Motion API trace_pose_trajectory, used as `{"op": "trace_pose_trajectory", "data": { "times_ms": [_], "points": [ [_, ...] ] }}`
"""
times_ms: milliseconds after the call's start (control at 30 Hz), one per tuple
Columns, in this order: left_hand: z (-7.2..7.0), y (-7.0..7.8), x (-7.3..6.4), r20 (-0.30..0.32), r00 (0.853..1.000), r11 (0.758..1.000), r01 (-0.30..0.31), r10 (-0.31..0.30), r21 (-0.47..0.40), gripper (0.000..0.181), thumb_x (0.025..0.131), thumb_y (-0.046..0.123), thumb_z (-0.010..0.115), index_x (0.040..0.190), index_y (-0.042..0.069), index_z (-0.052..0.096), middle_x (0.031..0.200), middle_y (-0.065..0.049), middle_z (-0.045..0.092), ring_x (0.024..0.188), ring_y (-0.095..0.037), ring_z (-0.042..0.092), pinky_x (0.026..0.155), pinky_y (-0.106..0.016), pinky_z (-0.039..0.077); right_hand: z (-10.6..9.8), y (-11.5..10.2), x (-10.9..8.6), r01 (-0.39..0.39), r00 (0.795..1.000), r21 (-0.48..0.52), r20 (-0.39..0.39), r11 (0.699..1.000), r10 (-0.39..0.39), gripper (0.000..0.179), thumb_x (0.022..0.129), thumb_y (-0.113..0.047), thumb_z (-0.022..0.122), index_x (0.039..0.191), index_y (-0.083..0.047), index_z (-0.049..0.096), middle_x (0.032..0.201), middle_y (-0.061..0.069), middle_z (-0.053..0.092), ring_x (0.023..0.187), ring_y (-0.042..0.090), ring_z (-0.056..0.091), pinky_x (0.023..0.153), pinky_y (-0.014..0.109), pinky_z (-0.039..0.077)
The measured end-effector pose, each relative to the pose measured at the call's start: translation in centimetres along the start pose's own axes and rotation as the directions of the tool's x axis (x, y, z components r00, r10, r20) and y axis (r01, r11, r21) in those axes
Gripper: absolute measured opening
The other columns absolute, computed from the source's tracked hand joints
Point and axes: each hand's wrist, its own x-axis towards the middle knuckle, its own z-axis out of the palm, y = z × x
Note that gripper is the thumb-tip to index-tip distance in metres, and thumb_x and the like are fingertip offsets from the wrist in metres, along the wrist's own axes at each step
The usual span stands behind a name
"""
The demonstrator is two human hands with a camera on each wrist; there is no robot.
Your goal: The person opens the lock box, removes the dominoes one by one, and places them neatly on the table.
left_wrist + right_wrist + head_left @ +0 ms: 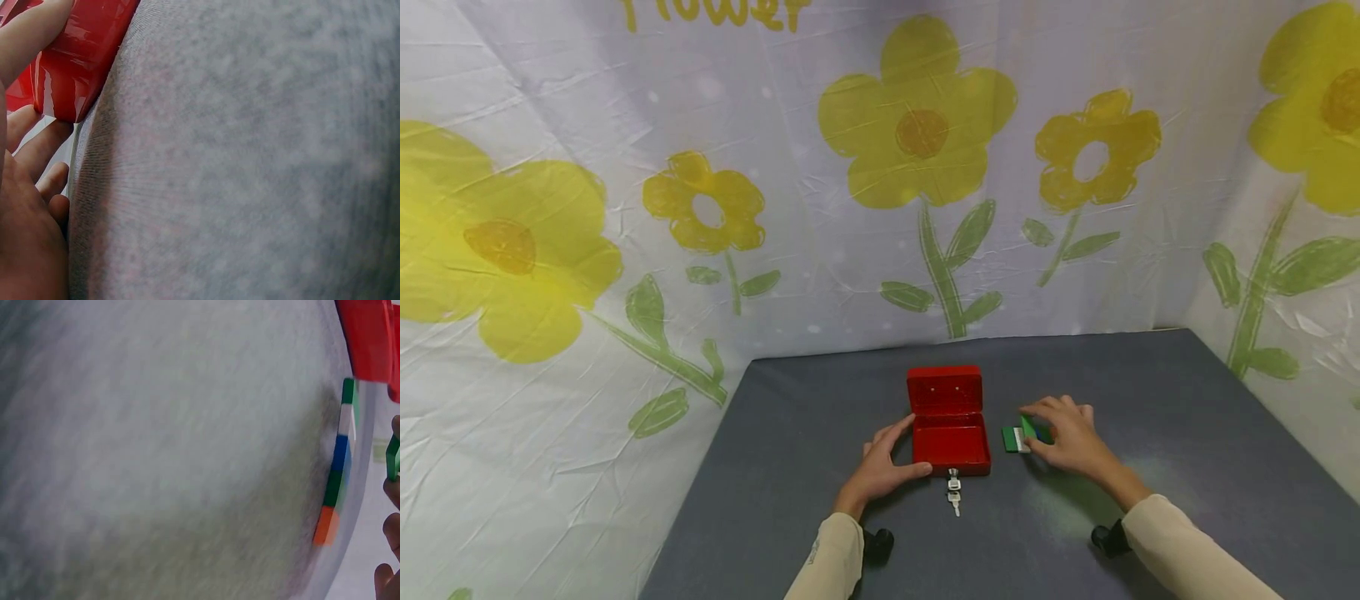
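A red metal cash box (pixel 966 468) stands on the table with its lid (pixel 944 390) raised and nothing inside. Its left side is held by my left hand (pixel 883 468), the thumb at the front corner and the fingers toward the back. Keys (pixel 955 500) hang from the lock at the front. To the right of the box, my right hand (pixel 1069 440) pinches a flat green piece (pixel 1027 427) between thumb and fingers, tilted above a row of coloured flat pieces (pixel 339 454). That row shows green, white, blue, dark green and orange in the right wrist view.
The dark grey tabletop (pixel 820 417) reaches back to a white cloth backdrop (pixel 820 275) printed with yellow flowers. Another stretch of cloth (pixel 1300 333) runs along the right side.
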Motion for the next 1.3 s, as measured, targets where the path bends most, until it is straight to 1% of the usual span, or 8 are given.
{"op": "trace_pose_trajectory", "data": {
  "times_ms": [300, 467, 567, 667, 800, 1067, 1167, 1300],
  "points": [
    [0.0, 0.2, 0.0, 0.001, 1.0, 1.0, 0.004, -0.004, 0.001, 0.089, 0.078, 0.058, 0.08, 0.155, 0.043, 0.038, 0.163, -0.005, 0.036, 0.143, -0.035, 0.03, 0.11, -0.068, 0.035, -0.7, 1.1, -1.1, -0.017, 1.0, -0.031, -0.006, 0.999, 0.016, 0.044, 0.081, -0.015, 0.083, 0.123, -0.006, 0.071, 0.115, 0.011, 0.07, 0.094, 0.023, 0.051, 0.076, 0.041, 0.019],
    [-0.1, 0.2, -0.1, 0.005, 1.0, 1.0, -0.011, 0.011, 0.001, 0.09, 0.078, 0.057, 0.081, 0.156, 0.041, 0.038, 0.162, -0.006, 0.036, 0.143, -0.036, 0.031, 0.109, -0.069, 0.035, -1.1, 1.4, -1.5, -0.041, 0.999, -0.026, -0.003, 0.999, 0.041, 0.045, 0.08, -0.014, 0.083, 0.123, -0.005, 0.071, 0.114, 0.012, 0.07, 0.096, 0.025, 0.052, 0.077, 0.041, 0.019],
    [-0.1, 0.2, 0.0, 0.005, 1.0, 1.0, -0.01, 0.01, 0.005, 0.09, 0.079, 0.057, 0.08, 0.156, 0.041, 0.038, 0.162, -0.006, 0.036, 0.143, -0.036, 0.031, 0.108, -0.069, 0.035, -1.2, 1.6, -1.6, -0.037, 0.999, -0.023, -0.012, 0.999, 0.037, 0.045, 0.079, -0.014, 0.083, 0.122, -0.004, 0.072, 0.114, 0.013, 0.07, 0.095, 0.026, 0.052, 0.076, 0.041, 0.019],
    [-0.1, 0.1, 0.1, 0.003, 1.0, 1.0, 0.005, -0.005, 0.013, 0.09, 0.078, 0.059, 0.08, 0.155, 0.043, 0.038, 0.162, -0.005, 0.036, 0.143, -0.034, 0.031, 0.11, -0.067, 0.035, -1.3, 1.8, -1.8, -0.027, 0.999, -0.029, -0.022, 0.999, 0.027, 0.045, 0.08, -0.014, 0.083, 0.122, -0.004, 0.072, 0.114, 0.014, 0.07, 0.094, 0.025, 0.051, 0.076, 0.041, 0.018],
    [0.0, 0.0, 0.2, -0.002, 1.0, 1.0, 0.005, -0.005, 0.014, 0.09, 0.077, 0.059, 0.08, 0.155, 0.043, 0.038, 0.162, -0.005, 0.036, 0.143, -0.034, 0.031, 0.109, -0.066, 0.036, -1.3, 2.0, -2.0, -0.02, 0.999, -0.04, -0.027, 0.999, 0.019, 0.045, 0.08, -0.014, 0.082, 0.122, -0.004, 0.071, 0.113, 0.013, 0.07, 0.093, 0.025, 0.051, 0.075, 0.041, 0.018],
    [0.0, 0.0, 0.1, -0.002, 1.0, 1.0, 0.01, -0.01, 0.008, 0.09, 0.077, 0.059, 0.08, 0.155, 0.043, 0.038, 0.162, -0.005, 0.036, 0.142, -0.035, 0.031, 0.109, -0.068, 0.036, -1.4, 2.5, -2.3, -0.019, 0.999, -0.06, -0.038, 0.998, 0.016, 0.045, 0.081, -0.014, 0.082, 0.123, -0.004, 0.071, 0.112, 0.013, 0.069, 0.091, 0.025, 0.05, 0.074, 0.04, 0.017],
    [0.1, -0.1, 0.0, -0.001, 1.0, 1.0, 0.011, -0.011, 0.006, 0.09, 0.077, 0.059, 0.081, 0.155, 0.044, 0.038, 0.162, -0.005, 0.036, 0.141, -0.035, 0.031, 0.108, -0.068, 0.036, -1.5, 2.5, -2.4, -0.036, 0.999, -0.066, -0.029, 0.997, 0.034, 0.045, 0.081, -0.015, 0.082, 0.123, -0.004, 0.071, 0.112, 0.013, 0.069, 0.092, 0.026, 0.051, 0.074, 0.04, 0.018],
    [0.1, -0.2, 0.0, 0.0, 1.0, 1.0, -0.002, 0.002, 0.007, 0.09, 0.078, 0.059, 0.08, 0.156, 0.042, 0.038, 0.162, -0.005, 0.036, 0.142, -0.035, 0.031, 0.108, -0.067, 0.036, -1.7, 2.6, -2.5, -0.067, 0.998, -0.071, -0.011, 0.995, 0.067, 0.046, 0.081, -0.015, 0.081, 0.125, -0.004, 0.07, 0.114, 0.013, 0.069, 0.095, 0.026, 0.051, 0.075, 0.041, 0.019]
  ]
}}
